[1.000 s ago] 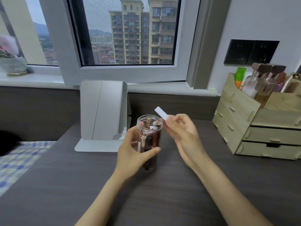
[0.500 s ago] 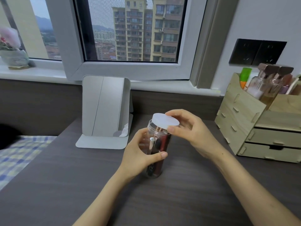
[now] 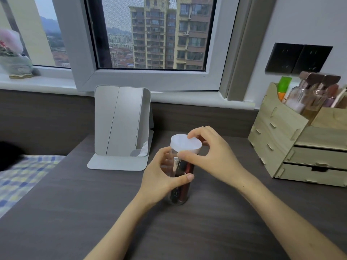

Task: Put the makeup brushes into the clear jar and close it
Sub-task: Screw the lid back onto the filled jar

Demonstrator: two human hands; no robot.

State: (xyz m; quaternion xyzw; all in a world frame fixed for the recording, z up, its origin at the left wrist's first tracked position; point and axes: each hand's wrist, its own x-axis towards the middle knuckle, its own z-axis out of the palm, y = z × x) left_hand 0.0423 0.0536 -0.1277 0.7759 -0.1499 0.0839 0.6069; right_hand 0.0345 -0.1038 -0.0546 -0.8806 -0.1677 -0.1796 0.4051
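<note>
I sit at a dark desk (image 3: pixel 75 212) under a window (image 3: pixel 150 34), with a mirror (image 3: pixel 122 122) standing at the back and a wooden box (image 3: pixel 285 139) of bottles off to the right.

The jar (image 3: pixel 180 177) stands on the desk in front of me. My left hand (image 3: pixel 161 177) has its grip closed around the jar's side. The brushes (image 3: pixel 185 169) are inside it. My right hand (image 3: pixel 212 156) pinches the white lid (image 3: pixel 185 144), which sits on top of the jar.

I think the lid is on but may not be tight yet. If I turn it crooked, it could catch and sit tilted. If my left grip goes loose, the jar could spin with the lid or tip over. A tall brush could also push the lid up.

I cannot read any words on the jar or lid.
</note>
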